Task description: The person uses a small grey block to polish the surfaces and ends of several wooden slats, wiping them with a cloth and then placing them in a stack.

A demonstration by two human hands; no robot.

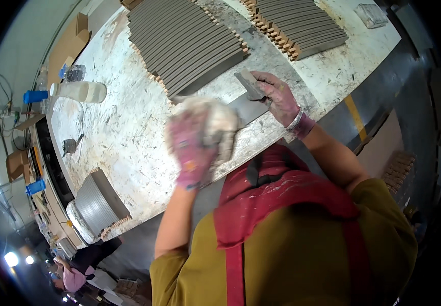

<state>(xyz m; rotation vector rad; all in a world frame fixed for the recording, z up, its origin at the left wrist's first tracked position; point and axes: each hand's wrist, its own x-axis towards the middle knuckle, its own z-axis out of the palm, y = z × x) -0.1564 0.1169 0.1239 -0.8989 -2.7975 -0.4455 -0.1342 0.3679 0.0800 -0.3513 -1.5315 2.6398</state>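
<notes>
My left hand (192,145), in a stained pink glove, presses on a whitish bunched cloth (225,122) on the worktable. Hand and cloth are blurred by motion. My right hand (280,102), gloved the same way, pinches a small flat grey block (250,84) between thumb and fingers, above the table near its front edge. Between the two hands lies a smooth grey strip (247,108), partly hidden by the cloth. Just beyond them stands a long row of grey slabs (184,43) with reddish-brown ends, packed side by side.
Another slab row (302,25) stands at the far right, near a plastic-wrapped packet (371,16). A stack of grey pieces (98,201) sits at the near left. Leftward lie a translucent bottle (80,92) and a cardboard box (70,48). Another person (75,278) is at lower left.
</notes>
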